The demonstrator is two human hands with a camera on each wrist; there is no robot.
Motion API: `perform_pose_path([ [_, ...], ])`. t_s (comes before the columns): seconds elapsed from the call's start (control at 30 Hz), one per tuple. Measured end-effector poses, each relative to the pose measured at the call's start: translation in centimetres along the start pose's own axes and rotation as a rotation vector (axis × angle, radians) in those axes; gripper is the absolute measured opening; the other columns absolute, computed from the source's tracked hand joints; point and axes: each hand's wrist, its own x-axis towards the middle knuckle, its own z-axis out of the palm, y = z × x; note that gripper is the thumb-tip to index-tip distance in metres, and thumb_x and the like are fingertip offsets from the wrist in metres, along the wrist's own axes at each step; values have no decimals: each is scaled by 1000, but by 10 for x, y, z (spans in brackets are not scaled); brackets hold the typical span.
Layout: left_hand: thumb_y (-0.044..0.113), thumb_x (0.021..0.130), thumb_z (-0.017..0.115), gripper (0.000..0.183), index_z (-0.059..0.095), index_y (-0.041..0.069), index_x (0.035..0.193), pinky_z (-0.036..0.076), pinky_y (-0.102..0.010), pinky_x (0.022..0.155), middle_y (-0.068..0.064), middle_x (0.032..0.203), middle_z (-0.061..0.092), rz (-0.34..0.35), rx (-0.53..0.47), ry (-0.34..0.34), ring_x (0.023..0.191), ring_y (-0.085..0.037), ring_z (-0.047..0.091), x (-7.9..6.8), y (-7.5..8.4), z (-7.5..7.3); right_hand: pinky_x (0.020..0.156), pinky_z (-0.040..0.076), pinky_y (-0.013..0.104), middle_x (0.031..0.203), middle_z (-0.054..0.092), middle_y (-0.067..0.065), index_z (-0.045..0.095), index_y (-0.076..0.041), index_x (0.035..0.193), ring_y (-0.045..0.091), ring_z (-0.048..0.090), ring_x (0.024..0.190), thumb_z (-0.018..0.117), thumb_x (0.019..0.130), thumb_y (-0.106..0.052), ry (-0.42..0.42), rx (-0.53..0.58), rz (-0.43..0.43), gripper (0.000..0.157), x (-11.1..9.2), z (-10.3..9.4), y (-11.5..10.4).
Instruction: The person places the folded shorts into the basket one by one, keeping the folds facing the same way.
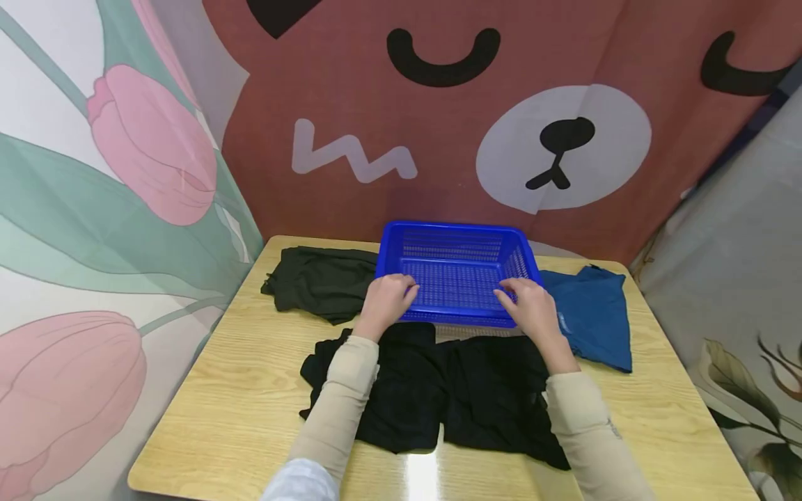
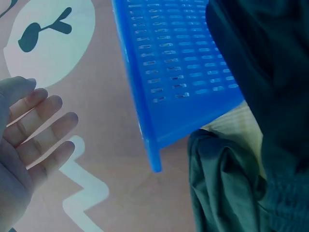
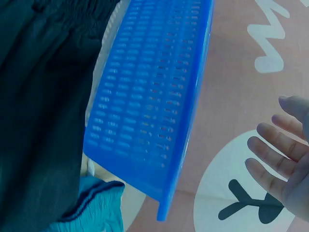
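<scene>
A blue plastic basket point(image 1: 451, 278) with slotted walls stands at the back of the table, its inside bare. My left hand point(image 1: 386, 300) hovers by its near left corner, and my right hand point(image 1: 530, 306) by its near right corner. Both wrist views show the left hand point(image 2: 34, 140) and right hand point(image 3: 285, 150) with fingers apart, relaxed and holding nothing. Spread under my forearms in front of the basket lies a black garment point(image 1: 413, 396) with two wide parts. Its gathered band point(image 3: 72, 17) shows in the right wrist view.
A folded dark green garment point(image 1: 326, 282) lies left of the basket. To the right is a blue garment point(image 1: 595, 316), partly behind my right hand. The wooden table point(image 1: 232, 396) backs onto a curtain point(image 1: 438, 153) printed with a bear.
</scene>
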Motion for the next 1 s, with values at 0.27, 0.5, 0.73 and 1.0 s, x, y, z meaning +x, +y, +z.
perform_pose_path([
  [0.27,16,84,65,13,70,8,75,50,-32,54,-3,70,66,-39,-4,47,60,-18,62,-14,-9,5,72,51,47,92,67,17,68,2,95,33,62,85,69,82,-17,77,56,-73,22,-4,15,-16],
  [0.5,17,85,64,14,71,7,80,51,-31,57,-4,75,68,-103,-27,26,64,-19,63,-26,-16,5,69,52,44,89,67,16,68,2,94,30,63,80,70,81,-15,92,96,-107,21,-7,28,-30],
  [0.73,17,85,64,14,71,7,79,51,-31,56,-4,75,68,-161,-49,7,63,-18,63,-37,-22,8,66,53,43,86,68,14,69,1,92,29,64,77,71,80,-14,121,132,-141,19,-12,39,-39],
  [1.0,15,84,66,11,71,6,80,52,-33,59,-5,76,69,-253,-99,29,67,-19,64,-51,-36,11,63,53,40,84,68,12,69,-1,89,26,64,75,69,82,-13,97,162,-190,14,-14,56,-55],
])
